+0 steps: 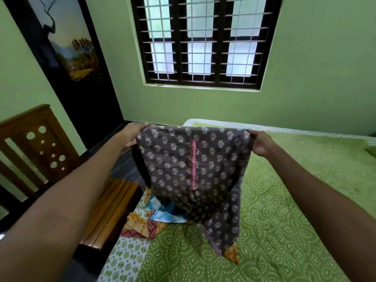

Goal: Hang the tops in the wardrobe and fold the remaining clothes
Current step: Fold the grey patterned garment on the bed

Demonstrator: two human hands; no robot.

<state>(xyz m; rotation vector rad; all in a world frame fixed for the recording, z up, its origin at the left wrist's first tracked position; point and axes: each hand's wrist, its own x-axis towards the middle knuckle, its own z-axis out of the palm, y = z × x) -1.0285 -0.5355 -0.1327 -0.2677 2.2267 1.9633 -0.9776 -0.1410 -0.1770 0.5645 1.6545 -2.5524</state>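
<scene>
A grey top [183, 159] with a white leaf print and a pink button placket hangs spread out in front of me above the bed. My left hand [132, 135] grips its left upper corner and my right hand [261, 143] grips its right upper corner. The top's lower part drapes down onto the green bedspread [284, 220]. Under and behind it lies a small heap of other clothes [150, 220], with blue, orange and red patterned fabric showing.
The bed's wooden footboard [107, 212] runs along the left. A wooden headboard-like panel [36, 151] with round holes stands at far left. A dark door [67, 58] and a barred window [203, 41] sit in the green walls beyond.
</scene>
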